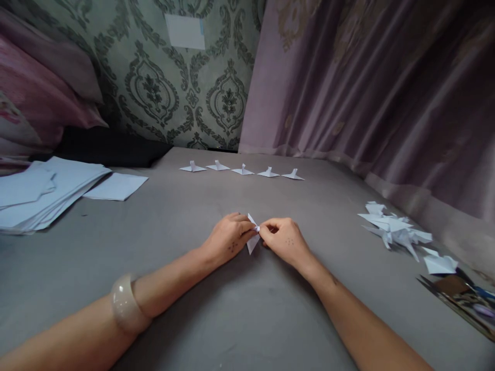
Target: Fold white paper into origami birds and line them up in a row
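Observation:
Between my two hands, just above the grey surface, is a small folded white paper figure (252, 244) with pointed ends. My left hand (231, 234) pinches it from the left, fingers closed over its middle. From the other side, the thumb and forefinger of my right hand (285, 240) grip a small part of it. Part of the figure is hidden behind my fingers. Farther back, a row of several similar folded paper figures (243, 170) stands on the surface, each with a short upright part.
A stack of white paper sheets (50, 193) lies at the left, with a smaller pile of paper (118, 186) beside it. On the right are a heap of folded paper figures (390, 224) and scissors (435, 289). A purple curtain (320, 93) hangs behind.

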A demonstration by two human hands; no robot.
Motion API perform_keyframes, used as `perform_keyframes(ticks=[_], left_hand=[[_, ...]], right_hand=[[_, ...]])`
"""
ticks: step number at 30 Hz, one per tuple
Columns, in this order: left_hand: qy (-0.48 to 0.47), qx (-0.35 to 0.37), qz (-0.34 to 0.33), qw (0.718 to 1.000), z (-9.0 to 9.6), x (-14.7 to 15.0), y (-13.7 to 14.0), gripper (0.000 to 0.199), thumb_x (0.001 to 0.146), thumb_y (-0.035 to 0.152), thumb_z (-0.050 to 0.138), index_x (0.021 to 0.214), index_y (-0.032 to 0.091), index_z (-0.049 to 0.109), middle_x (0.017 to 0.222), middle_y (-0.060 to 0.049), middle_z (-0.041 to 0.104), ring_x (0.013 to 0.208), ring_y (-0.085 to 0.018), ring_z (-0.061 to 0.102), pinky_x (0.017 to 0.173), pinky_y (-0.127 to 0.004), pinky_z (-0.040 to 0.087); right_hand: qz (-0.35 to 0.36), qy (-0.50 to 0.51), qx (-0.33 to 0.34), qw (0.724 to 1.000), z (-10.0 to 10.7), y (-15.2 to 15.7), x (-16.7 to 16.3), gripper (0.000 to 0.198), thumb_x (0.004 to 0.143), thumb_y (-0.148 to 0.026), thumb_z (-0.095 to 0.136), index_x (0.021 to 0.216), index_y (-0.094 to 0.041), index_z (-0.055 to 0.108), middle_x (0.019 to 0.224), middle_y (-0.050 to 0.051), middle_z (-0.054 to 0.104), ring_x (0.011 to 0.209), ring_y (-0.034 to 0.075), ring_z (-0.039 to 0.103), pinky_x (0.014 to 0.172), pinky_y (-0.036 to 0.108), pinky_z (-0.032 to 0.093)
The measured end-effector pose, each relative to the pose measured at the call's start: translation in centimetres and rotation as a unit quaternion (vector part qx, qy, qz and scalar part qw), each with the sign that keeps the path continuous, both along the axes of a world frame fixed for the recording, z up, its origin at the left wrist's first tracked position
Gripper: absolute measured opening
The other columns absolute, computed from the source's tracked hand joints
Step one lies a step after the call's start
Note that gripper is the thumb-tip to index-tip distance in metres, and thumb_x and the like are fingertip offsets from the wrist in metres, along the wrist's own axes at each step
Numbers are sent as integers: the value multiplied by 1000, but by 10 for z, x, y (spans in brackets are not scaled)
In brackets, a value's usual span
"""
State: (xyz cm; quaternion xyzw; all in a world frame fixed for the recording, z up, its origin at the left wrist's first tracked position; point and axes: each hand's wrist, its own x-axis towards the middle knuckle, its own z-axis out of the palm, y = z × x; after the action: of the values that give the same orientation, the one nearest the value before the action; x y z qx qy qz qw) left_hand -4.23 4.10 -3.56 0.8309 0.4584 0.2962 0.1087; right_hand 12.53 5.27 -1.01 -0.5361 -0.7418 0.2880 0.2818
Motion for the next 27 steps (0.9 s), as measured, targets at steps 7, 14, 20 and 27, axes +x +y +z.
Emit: perform_keyframes(ticks=[7, 14, 20, 27], left_hand=[[22, 22, -8, 999, 0, 0, 0, 23, 92, 26, 48, 89, 19, 69, 81, -4, 66, 76, -17, 54, 72, -28, 42], [2, -11, -3, 1000, 2, 0, 1, 23, 92, 28, 49, 87, 17, 69, 82, -5, 67, 77, -16, 55, 72, -27, 42], [-32, -57, 6, 998, 3, 0, 2, 19, 90, 25, 51, 84, 18, 69, 81, -4, 66, 79, -16, 57, 72, -26, 43], [-61, -93, 28, 993, 7, 2, 2, 20, 88, 25, 53, 77, 17, 68, 76, -2, 65, 73, -14, 58, 66, -24, 41]], right_hand=[[-1, 33, -83, 996, -1, 3, 1, 21, 75, -29, 54, 74, -17, 71, 59, 4, 65, 59, 16, 61, 49, 22, 42], [-34, 122, -201, 971, 2, 6, 0, 21, 70, -34, 61, 71, -14, 67, 45, -5, 42, 40, 6, 34, 37, 19, 22], [-39, 197, -300, 933, 2, 8, 0, 23, 71, -36, 64, 67, -15, 57, 45, -9, 34, 38, 4, 26, 36, 18, 13], [-12, 164, -280, 946, 1, 8, 2, 28, 77, -42, 63, 72, -15, 57, 43, -9, 37, 35, 3, 26, 36, 18, 15]])
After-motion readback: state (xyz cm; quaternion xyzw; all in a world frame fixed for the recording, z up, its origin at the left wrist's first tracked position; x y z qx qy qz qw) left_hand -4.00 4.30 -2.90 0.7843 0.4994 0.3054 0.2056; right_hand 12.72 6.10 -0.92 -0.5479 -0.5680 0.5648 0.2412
